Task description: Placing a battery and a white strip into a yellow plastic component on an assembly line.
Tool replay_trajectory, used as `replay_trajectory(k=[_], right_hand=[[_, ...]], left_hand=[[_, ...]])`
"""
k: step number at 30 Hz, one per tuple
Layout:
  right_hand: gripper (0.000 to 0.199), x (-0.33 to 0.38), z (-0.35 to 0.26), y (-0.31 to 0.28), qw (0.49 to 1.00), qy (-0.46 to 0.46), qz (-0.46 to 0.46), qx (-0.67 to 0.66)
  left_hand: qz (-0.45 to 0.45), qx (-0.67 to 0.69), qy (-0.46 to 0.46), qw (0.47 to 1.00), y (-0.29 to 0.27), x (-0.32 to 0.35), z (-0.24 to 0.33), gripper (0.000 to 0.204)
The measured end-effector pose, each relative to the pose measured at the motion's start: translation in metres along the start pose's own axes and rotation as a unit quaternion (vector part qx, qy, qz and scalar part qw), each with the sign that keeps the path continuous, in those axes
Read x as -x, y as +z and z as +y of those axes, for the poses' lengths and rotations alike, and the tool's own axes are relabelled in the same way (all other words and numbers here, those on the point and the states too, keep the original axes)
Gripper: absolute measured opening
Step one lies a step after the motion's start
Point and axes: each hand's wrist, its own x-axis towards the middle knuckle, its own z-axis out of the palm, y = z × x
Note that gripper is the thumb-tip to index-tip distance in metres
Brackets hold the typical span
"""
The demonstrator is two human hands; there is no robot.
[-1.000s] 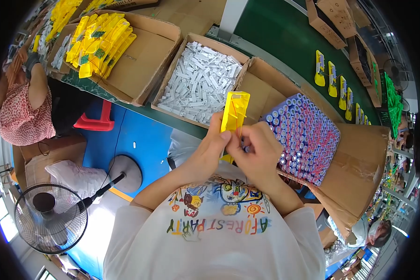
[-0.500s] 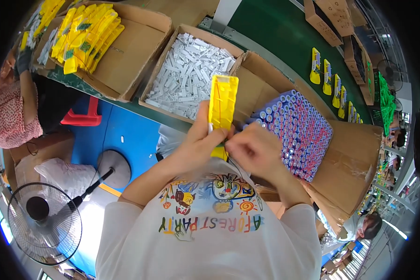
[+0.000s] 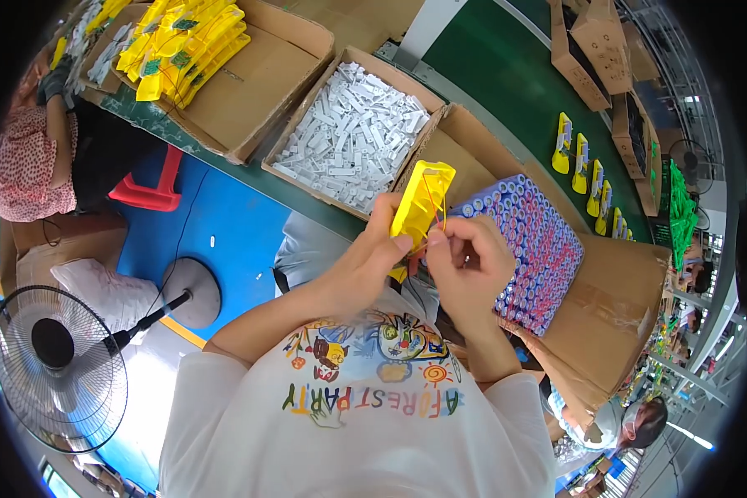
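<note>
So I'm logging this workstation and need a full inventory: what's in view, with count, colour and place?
yellow casing: one, yellow, held in both hands
box of cells: one, blue-purple, right of the hands
box of white parts: one, centre
box of yellow casings: one, upper left
casings on belt: several, yellow, green conveyor
fan: one, lower left floor
stool: one, red
left hand: grips casing
right hand: pinches wire at casing

Both hands hold a plastic casing [image 3: 421, 203] above a box of cylindrical cells [image 3: 529, 245]; a box of small parts [image 3: 353, 137] sits left, at the bench [image 3: 249, 166] edge.
</note>
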Motion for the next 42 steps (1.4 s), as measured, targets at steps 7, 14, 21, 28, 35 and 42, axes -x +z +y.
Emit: replay_trajectory(k=[7, 14, 21, 28, 35, 42], right_hand=[[0.014, 0.012, 0.018, 0.002, 0.98, -0.149, -0.081, 0.102], [0.021, -0.035, 0.041, -0.046, 0.909, -0.128, -0.304, 0.254], [0.038, -0.022, 0.017, -0.048, 0.912, -0.297, -0.203, 0.198], [0.045, -0.019, -0.001, -0.025, 0.862, -0.376, -0.262, 0.217], [0.053, -0.063, 0.017, 0.026, 0.87, -0.297, -0.391, 0.032], [0.014, -0.122, 0.044, 0.087, 0.828, -0.153, -0.492, 0.22]], left_hand=[[0.034, -0.042, 0.028, 0.998, -0.008, -0.011, -0.017, 0.04], [0.019, 0.001, 0.049, 0.999, -0.013, 0.0, -0.006, 0.037], [-0.036, 0.031, -0.015, 0.999, -0.01, 0.013, -0.016, 0.055], [-0.031, 0.06, -0.053, 0.996, -0.005, 0.015, -0.008, 0.064], [0.007, 0.071, -0.015, 0.997, -0.053, 0.023, 0.012, 0.06], [0.163, 0.189, 0.083, 0.965, -0.074, 0.032, 0.024, 0.062]])
